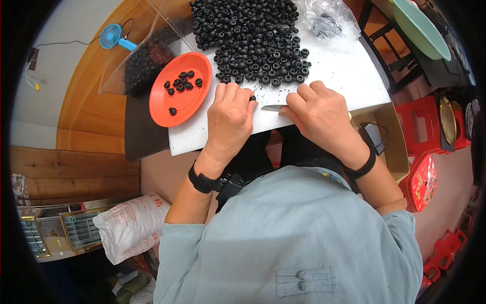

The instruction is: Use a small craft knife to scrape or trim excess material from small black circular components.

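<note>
Between the fingers of my left hand (229,117) is a small round black part (252,99), mostly hidden by the fingertips. My right hand (320,115) is closed around a knife, and its thin blade (271,108) points left toward that part without touching it. Beyond both hands lies a large heap of small black ring-shaped parts (253,40) with holes in them. To the left, an orange-red plate (164,112) holds several similar black parts (188,85). Dark crumbs are scattered over the white foam board (187,139) between the heap and my hands.
A clear plastic bag (334,23) lies at the board's far right. Back left stand a clear bin (119,76) and a small blue fan (111,36). An open cardboard box (397,137) sits below the right edge, near red stools (420,126). A white sack (132,225) is at lower left.
</note>
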Available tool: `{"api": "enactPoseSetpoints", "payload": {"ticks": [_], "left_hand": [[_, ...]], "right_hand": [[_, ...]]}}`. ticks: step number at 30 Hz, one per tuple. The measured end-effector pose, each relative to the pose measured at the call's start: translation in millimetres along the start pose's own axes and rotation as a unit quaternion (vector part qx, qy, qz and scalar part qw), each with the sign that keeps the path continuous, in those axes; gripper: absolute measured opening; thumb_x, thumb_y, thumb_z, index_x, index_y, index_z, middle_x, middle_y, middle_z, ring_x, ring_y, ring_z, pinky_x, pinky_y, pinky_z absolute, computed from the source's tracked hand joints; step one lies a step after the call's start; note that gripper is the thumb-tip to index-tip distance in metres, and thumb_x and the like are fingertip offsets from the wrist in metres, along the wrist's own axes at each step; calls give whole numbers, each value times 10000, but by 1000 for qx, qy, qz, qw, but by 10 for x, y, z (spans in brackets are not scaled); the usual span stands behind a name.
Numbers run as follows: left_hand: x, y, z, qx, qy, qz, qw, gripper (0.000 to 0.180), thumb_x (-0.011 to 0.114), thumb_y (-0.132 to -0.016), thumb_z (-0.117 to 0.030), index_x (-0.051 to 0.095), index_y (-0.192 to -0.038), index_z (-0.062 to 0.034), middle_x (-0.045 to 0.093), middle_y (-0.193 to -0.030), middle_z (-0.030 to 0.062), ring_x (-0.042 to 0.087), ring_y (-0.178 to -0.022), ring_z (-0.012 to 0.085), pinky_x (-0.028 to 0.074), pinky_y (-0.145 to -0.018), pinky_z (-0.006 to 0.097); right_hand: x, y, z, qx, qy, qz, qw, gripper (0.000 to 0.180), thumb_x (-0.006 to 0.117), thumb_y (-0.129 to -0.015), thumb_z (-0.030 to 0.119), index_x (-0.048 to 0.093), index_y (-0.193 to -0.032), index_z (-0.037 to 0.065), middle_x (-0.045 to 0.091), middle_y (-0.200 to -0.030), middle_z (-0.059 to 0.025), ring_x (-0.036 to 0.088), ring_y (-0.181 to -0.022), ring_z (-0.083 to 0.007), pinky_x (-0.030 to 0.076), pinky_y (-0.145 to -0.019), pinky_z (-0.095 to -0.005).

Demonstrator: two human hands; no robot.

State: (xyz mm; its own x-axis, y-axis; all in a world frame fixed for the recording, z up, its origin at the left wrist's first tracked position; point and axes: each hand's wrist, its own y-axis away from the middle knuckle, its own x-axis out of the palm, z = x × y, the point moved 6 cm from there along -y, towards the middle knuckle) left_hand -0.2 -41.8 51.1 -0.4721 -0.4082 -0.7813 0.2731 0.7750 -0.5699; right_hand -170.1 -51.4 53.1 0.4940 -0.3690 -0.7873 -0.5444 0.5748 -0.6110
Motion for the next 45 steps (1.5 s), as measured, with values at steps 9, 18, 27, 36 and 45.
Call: {"api": "enactPoseSetpoints", "payload": {"ticks": [9, 18, 27, 36, 45], "left_hand": [[-80, 86, 157, -111, 275, -20, 955, 141, 712, -878, -2, 702, -1018, 6, 642, -924, 54, 571, -761, 167, 472, -660, 292], [227, 137, 267, -256, 708, 2, 659, 219, 665, -976, -108, 672, -1116, 60, 678, -1016, 131, 615, -820, 162, 483, -618, 256], [313, 114, 210, -279, 732, -1, 622, 321, 620, -1014, -123, 629, -1271, 68, 677, -1006, 137, 611, -826, 188, 498, -623, 281], [351, 118, 157, -257, 749, 25, 610, 301, 573, -1031, -83, 624, -1278, 82, 682, -1035, 159, 634, -794, 197, 533, -693, 305], [346, 145, 152, -257, 739, 10, 623, 306, 558, -1036, -73, 627, -1288, 87, 683, -1048, 164, 632, -785, 205, 529, -722, 308]], "right_hand": [[-117, -74, -250, 84, -116, -55, 988, 231, 787, -852, 254, 632, -809, 88, 639, -725, -63, 654, -678, -210, 502, -580, -360], [0, -16, -275, 210, -409, -10, 888, 120, 721, -926, 143, 694, -987, 43, 685, -814, -85, 628, -685, -226, 480, -623, -314], [86, 13, -185, 212, -329, -34, 920, 192, 676, -978, 252, 699, -934, 66, 644, -663, -116, 657, -598, -296, 490, -553, -390], [110, 32, -170, 214, -308, -40, 926, 279, 671, -982, 315, 663, -842, 73, 616, -625, -94, 641, -559, -288, 473, -511, -390], [102, 8, -133, 189, -262, -47, 945, 305, 676, -974, 312, 628, -783, 79, 601, -633, -76, 616, -535, -273, 451, -483, -378]]}}
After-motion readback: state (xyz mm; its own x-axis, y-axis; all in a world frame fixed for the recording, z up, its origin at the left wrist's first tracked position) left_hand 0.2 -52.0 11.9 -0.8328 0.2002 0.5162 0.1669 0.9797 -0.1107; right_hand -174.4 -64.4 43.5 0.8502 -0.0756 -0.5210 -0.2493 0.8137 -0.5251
